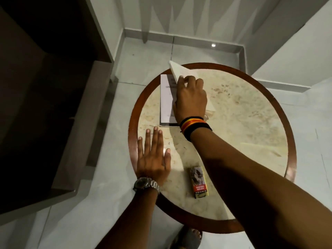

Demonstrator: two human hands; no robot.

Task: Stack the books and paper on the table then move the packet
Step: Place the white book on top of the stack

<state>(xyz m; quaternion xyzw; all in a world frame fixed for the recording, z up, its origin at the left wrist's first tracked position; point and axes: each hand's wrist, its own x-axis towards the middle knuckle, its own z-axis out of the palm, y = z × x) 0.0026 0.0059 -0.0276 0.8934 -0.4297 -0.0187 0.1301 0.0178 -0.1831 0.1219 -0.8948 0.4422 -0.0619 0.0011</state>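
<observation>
A round table (242, 123) with a marble top and a red-brown rim fills the middle of the view. At its far left lies a white printed sheet (167, 101) on top of a dark book, whose edge shows just below the sheet. My right hand (190, 101) grips a thick white book (181, 71), tilted up over the sheet, partly hidden by my fingers. My left hand (152, 155) lies flat and spread on the table's left edge, holding nothing. A small packet (198, 182) with a red label lies near the table's front edge.
A dark wooden cabinet (45, 105) stands close to the table on the left. Pale floor tiles and white walls with a skirting surround the table. A foot in a sandal (190, 238) shows under the table's near rim.
</observation>
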